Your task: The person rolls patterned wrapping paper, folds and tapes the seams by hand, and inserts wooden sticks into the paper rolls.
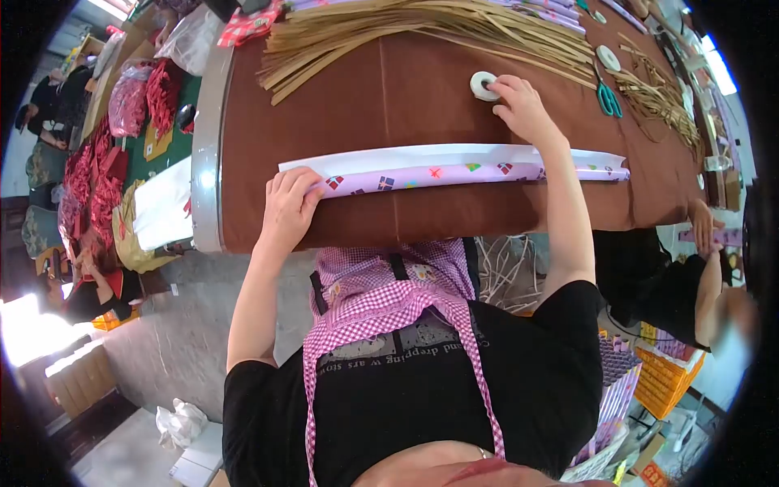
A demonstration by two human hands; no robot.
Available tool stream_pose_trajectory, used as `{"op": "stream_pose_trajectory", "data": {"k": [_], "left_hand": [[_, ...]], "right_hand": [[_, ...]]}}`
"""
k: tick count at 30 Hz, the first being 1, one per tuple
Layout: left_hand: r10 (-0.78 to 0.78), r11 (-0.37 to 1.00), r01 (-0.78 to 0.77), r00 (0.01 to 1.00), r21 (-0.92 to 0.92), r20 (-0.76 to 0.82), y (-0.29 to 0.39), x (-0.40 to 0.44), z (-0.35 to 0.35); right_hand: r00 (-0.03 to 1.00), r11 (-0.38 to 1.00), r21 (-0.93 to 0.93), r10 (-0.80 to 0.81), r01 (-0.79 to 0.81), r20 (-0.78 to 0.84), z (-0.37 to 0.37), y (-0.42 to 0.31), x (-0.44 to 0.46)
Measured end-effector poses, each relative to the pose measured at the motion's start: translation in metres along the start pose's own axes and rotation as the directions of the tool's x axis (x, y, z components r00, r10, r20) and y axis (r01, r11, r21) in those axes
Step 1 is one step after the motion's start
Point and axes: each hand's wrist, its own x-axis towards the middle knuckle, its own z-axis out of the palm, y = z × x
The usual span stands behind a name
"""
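Note:
A long roll of lilac wrapping paper with printed gifts and stars lies across the brown-covered table, its white inner edge folded up along the far side. My left hand closes over the roll's left end, fingers on top and thumb toward the right. Beyond the paper, my right hand reaches across it, with its fingers pinching the right side of a white tape roll on the cloth. My right forearm hides part of the paper.
Brown flat strips are heaped along the table's far side. Green-handled scissors lie at the right, near another white tape roll and a bundle of strips. Other people work at both sides; orange crates stand at lower right.

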Motion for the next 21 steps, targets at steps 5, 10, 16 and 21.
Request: {"op": "stream_pose_trajectory", "data": {"k": [5,10,16,21], "left_hand": [[0.003,1.000,-0.003,1.000,-0.011,0.012,-0.002,-0.003,0.002],[0.030,0.999,-0.030,0.999,0.015,-0.016,-0.002,-0.002,0.001],[0.035,0.999,-0.035,0.999,0.002,-0.038,-0.003,-0.003,0.002],[0.041,0.999,-0.041,0.996,0.000,-0.076,-0.006,-0.006,0.005]], "right_hand": [[0.996,0.997,-0.005,0.071,-0.071,0.062,0.015,0.010,0.006],[0.998,0.996,-0.092,0.013,-0.007,0.065,0.016,0.008,0.013],[0.940,0.159,0.927,0.038,-0.341,0.339,0.014,-0.106,0.031],[0.843,-0.141,0.857,-0.314,-0.496,0.437,0.063,-0.208,0.053]]}}
